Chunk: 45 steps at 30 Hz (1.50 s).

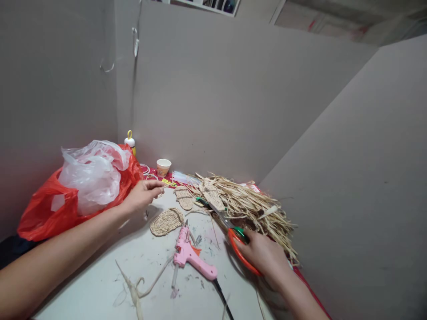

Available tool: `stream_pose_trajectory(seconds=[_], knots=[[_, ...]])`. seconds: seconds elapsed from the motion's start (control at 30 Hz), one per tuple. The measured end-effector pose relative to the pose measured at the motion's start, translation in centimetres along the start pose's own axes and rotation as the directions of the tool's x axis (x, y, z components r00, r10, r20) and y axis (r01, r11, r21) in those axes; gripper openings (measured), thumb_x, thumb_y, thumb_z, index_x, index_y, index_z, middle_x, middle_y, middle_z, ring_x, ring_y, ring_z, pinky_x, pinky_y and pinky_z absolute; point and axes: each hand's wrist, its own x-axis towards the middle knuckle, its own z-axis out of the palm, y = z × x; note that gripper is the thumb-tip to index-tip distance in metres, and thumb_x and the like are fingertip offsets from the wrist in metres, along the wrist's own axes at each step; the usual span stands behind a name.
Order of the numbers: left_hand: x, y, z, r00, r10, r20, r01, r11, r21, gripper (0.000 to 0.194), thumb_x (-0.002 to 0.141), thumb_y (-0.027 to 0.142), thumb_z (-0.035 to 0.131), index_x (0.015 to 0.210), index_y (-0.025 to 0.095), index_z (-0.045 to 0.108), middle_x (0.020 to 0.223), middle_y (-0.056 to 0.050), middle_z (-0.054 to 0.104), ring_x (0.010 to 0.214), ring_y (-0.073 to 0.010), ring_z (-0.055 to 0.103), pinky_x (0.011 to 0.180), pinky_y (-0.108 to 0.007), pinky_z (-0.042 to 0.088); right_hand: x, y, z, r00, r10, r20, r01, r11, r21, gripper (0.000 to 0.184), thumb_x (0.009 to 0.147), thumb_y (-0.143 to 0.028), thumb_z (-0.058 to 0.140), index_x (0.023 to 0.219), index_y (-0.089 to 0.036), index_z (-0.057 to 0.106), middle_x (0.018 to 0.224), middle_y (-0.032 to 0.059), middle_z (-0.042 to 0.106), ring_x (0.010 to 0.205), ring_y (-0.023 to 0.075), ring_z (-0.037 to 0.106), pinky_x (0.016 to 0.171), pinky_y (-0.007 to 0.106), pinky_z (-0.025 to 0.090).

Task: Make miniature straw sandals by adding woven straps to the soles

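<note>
My right hand (265, 255) grips scissors (242, 255) with orange and green handles; their blades point away, towards the dried straw (247, 200). My left hand (142, 195) is raised over the table's far left side. Its thumb and fingers are pinched together, and whatever they hold is too small to make out. Below it lies a woven straw sole (167, 221). A small woven slipper (183, 198) sits just beyond, and a second slipper (211, 194) rests against the straw. In the middle of the table, a pink glue gun (191, 255) lies on its side with a glue stick in its back.
Red and white plastic bags (93, 178) fill the left side. A paper cup (163, 167) and a yellow-and-white bottle (130, 141) stand near the wall. Loose fibre strips (135, 293) lie in front, and the glue gun's black cord (223, 298) runs towards me. Grey walls enclose the table.
</note>
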Motion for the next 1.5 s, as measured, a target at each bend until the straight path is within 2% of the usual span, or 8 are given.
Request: stream_pose_trajectory(seconds=[0.2,0.33,0.53,0.7,0.87,1.0,1.27,1.5], knots=[[-0.6,0.0,0.1,0.979,0.193,0.068,-0.202,0.968,0.148,0.013,0.068,0.023,0.068,0.079,0.018,0.072,0.078,-0.005,0.070,0.072,-0.0168,0.059,0.069,-0.028,0.044,0.2,2.1,-0.6,0.999,-0.001,0.039,0.003,0.999,-0.050,0.042,0.079,-0.056,0.048,0.082,-0.019,0.067,0.083,0.0155,0.073,0.074,0.0329,0.067,0.056,0.034,0.041],[-2.5,0.9,0.8,0.888,0.427,0.171,-0.460,0.827,0.322,0.013,0.077,0.020,0.059,0.084,0.021,0.070,0.083,-0.006,0.069,0.078,-0.0187,0.061,0.074,-0.030,0.045,-1.7,0.2,-3.0,0.987,-0.064,-0.150,0.096,0.972,0.216,0.039,0.077,-0.051,0.054,0.098,-0.020,0.066,0.099,0.0147,0.071,0.087,0.0314,0.066,0.068,0.038,0.049],[-5.6,1.6,2.7,0.676,0.573,0.463,-0.735,0.575,0.360,0.019,0.081,0.013,0.052,0.086,0.020,0.069,0.075,-0.006,0.068,0.073,-0.0185,0.058,0.071,-0.031,0.041,-5.4,-8.5,-4.0,0.918,-0.311,-0.247,0.372,0.455,0.809,0.040,0.078,-0.036,0.062,0.114,-0.020,0.055,0.092,0.0068,0.071,0.075,0.0191,0.067,0.068,0.030,0.055],[-6.9,1.2,3.6,0.597,0.600,0.533,-0.799,0.506,0.325,0.014,0.082,0.015,0.053,0.089,0.019,0.065,0.074,-0.005,0.066,0.072,-0.0166,0.057,0.071,-0.030,0.042,-5.7,-11.3,-2.8,0.819,-0.374,-0.435,0.565,0.400,0.722,0.017,0.087,-0.028,0.055,0.076,-0.019,0.065,0.067,0.0022,0.068,0.059,0.0147,0.063,0.056,0.023,0.050],[-5.0,2.2,1.5,0.776,0.525,0.350,-0.631,0.663,0.404,0.025,0.082,0.028,0.054,0.106,0.019,0.056,0.100,-0.007,0.066,0.090,-0.0184,0.059,0.081,-0.031,0.044,-5.3,-8.4,-3.0,0.776,-0.230,-0.587,0.616,0.479,0.626,0.009,0.086,-0.025,0.059,0.080,-0.020,0.064,0.067,0.0002,0.067,0.059,0.0141,0.065,0.056,0.021,0.050],[-2.1,0.4,-0.5,0.972,0.023,0.233,-0.208,0.545,0.812,0.026,0.078,0.042,0.052,0.090,0.020,0.060,0.090,-0.007,0.067,0.081,-0.0219,0.061,0.069,-0.031,0.043,-5.4,-6.5,-2.9,0.717,-0.140,-0.682,0.627,0.556,0.545,0.004,0.083,-0.022,0.062,0.087,-0.021,0.064,0.072,0.0012,0.069,0.061,0.0153,0.067,0.058,0.022,0.053],[-1.5,-3.2,0.0,0.951,-0.202,0.233,-0.101,0.508,0.855,0.009,0.060,0.028,0.060,0.066,0.021,0.059,0.071,-0.003,0.066,0.067,-0.0205,0.060,0.055,-0.025,0.037,-6.6,-8.7,-1.5,0.401,-0.467,-0.788,0.860,0.487,0.150,0.022,0.081,-0.007,0.059,0.099,-0.019,0.058,0.079,0.0059,0.072,0.067,0.0179,0.069,0.062,0.026,0.055],[-1.8,-2.6,0.2,0.953,-0.214,0.216,-0.066,0.548,0.834,0.022,0.059,0.024,0.059,0.081,0.021,0.059,0.078,-0.002,0.065,0.069,-0.0197,0.058,0.056,-0.025,0.036,-6.2,-9.1,-1.0,0.405,-0.494,-0.769,0.868,0.472,0.154,0.021,0.081,-0.007,0.057,0.099,-0.019,0.058,0.079,0.0063,0.071,0.068,0.0188,0.068,0.063,0.028,0.054]])
